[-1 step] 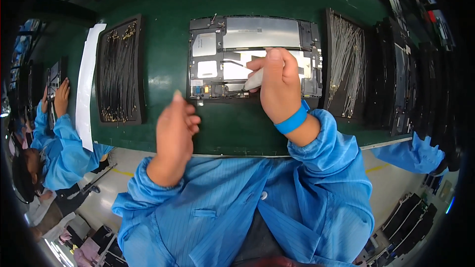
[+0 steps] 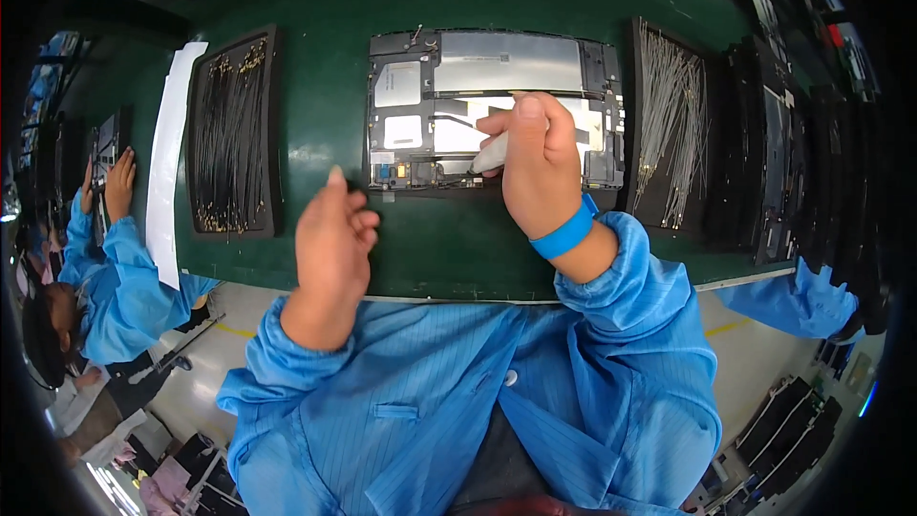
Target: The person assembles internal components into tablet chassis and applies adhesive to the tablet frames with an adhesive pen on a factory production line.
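Note:
An opened tablet-like device (image 2: 506, 62) lies flat on the green table, with silver plates, black frame parts and small circuit pieces along its near edge. My right hand (image 2: 543, 167), a blue band round its wrist, is closed on a slim tool with a white tapered grip (image 2: 490, 155). The tool's dark tip meets the device's near edge, left of my fingers; its exact kind I cannot make out. My left hand (image 2: 332, 244) hovers over the table, below the device's left corner. Its fingers are loosely curled and apart from the thumb, and nothing shows in them.
A black tray of thin black cables (image 2: 229, 134) lies on the left, beside a white strip (image 2: 172, 162). Another dark tray with grey cables (image 2: 669, 115) sits on the right, near stacked black trays (image 2: 831, 172). A co-worker's hands (image 2: 119, 186) handle a device at far left.
My left hand has shifted slightly left, away from the device. The device sits a touch further right. My right hand and the white-gripped tool have stayed in place.

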`<state>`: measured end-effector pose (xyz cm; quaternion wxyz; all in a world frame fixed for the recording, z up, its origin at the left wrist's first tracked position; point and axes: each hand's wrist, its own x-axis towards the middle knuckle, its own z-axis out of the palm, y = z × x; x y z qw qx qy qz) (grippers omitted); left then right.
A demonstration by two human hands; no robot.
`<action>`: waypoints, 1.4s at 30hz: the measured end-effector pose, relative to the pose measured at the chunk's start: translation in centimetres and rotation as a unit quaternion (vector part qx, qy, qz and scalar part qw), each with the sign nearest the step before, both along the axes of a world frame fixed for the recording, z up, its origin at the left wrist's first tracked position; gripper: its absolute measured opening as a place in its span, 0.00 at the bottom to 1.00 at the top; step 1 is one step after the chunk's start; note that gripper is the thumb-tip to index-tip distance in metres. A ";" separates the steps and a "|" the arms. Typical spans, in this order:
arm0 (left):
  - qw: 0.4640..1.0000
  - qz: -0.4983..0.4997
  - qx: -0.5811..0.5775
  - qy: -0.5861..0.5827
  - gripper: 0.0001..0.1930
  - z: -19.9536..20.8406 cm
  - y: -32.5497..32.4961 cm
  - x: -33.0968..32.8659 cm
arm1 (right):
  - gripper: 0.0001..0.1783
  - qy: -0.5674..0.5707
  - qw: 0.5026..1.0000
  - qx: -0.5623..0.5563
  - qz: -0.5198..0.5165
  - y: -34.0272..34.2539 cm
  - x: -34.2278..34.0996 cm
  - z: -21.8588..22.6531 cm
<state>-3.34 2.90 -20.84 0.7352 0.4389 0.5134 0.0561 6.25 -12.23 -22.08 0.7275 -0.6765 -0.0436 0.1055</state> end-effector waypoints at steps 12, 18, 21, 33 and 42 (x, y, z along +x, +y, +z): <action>0.951 -0.302 -0.051 0.037 0.15 1.0 -2.6 -1.8 | 0.20 0.054 0.998 0.019 0.041 0.5 0.9 2.1; 0.962 -0.261 -0.082 -0.023 0.12 -0.6 -2.2 -0.1 | 0.21 -0.184 0.903 -0.288 0.261 1.3 2.4 1.3; 0.965 -0.255 -0.059 0.000 0.13 -0.1 -2.0 0.2 | 0.16 -0.219 0.795 -0.428 0.369 2.9 2.6 2.3; 0.976 -0.197 -0.085 0.020 0.21 -0.2 -1.0 1.3 | 0.15 -0.152 0.821 -0.533 -0.138 -13.8 3.4 1.4; 0.973 -0.222 -0.059 0.015 0.19 0.0 -1.5 0.8 | 0.11 -0.123 0.826 -0.506 -0.217 -15.2 1.0 0.3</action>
